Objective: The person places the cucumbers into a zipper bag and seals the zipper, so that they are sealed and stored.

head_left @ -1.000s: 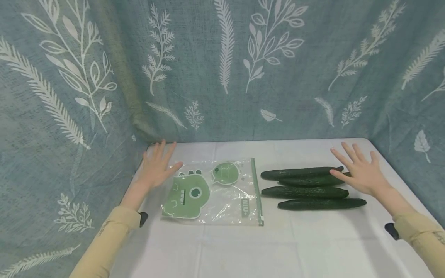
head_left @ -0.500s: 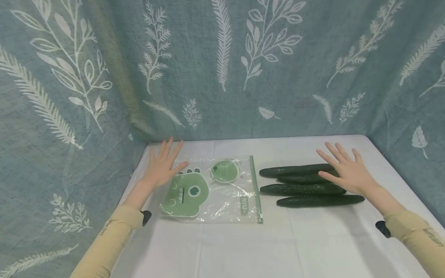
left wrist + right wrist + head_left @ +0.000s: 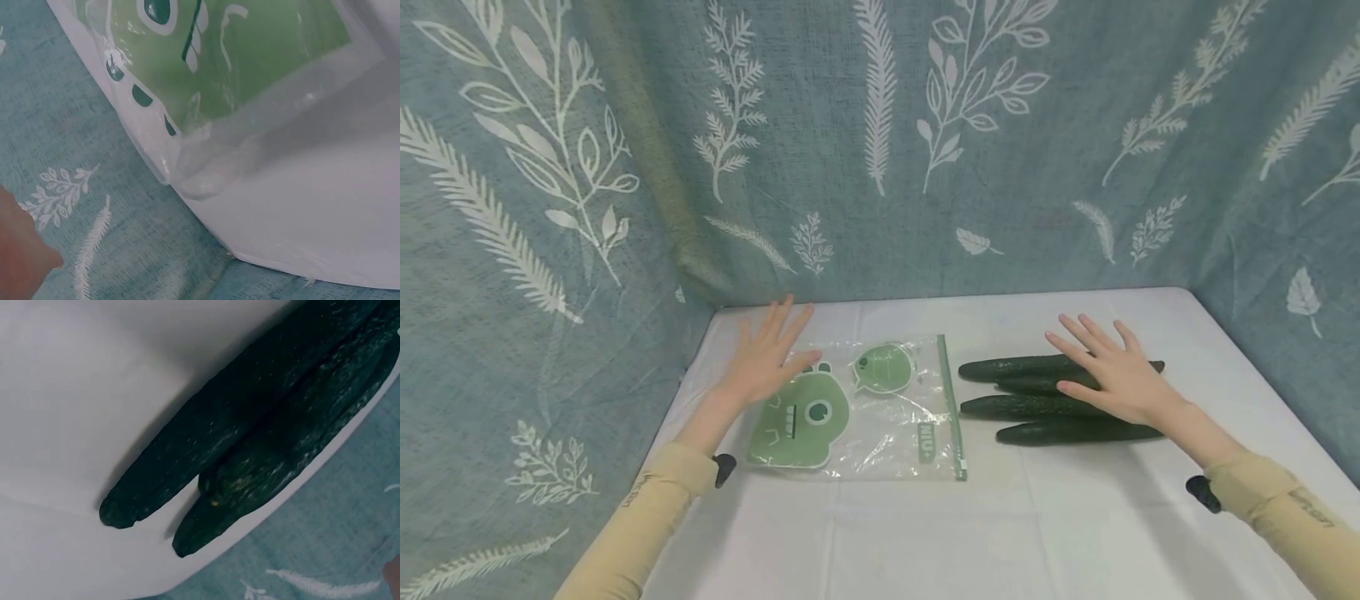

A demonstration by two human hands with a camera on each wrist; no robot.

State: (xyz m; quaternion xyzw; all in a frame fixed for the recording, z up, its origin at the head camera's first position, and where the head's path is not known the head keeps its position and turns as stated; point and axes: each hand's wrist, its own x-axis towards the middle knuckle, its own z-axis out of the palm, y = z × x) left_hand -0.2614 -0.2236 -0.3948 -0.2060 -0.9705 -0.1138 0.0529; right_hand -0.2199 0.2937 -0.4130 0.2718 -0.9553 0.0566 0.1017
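Note:
A clear zip bag with a green cartoon monster print lies flat on the table, its green zip edge toward the right. My left hand, fingers spread, hovers over the bag's upper left corner and holds nothing. To the right of the bag lie several dark green cucumbers, side by side. Spread above their right part is my right hand, empty, hiding some of their length. The right wrist view shows the cucumbers close up, and the left wrist view has the bag's printed end.
A white cloth covers the table. Blue-green curtains with white leaf patterns stand behind it and along both sides, close to the table's edges.
My right hand has moved left over the cucumbers. The left hand has shifted slightly right, farther over the bag. Bag and cucumbers stay where they were.

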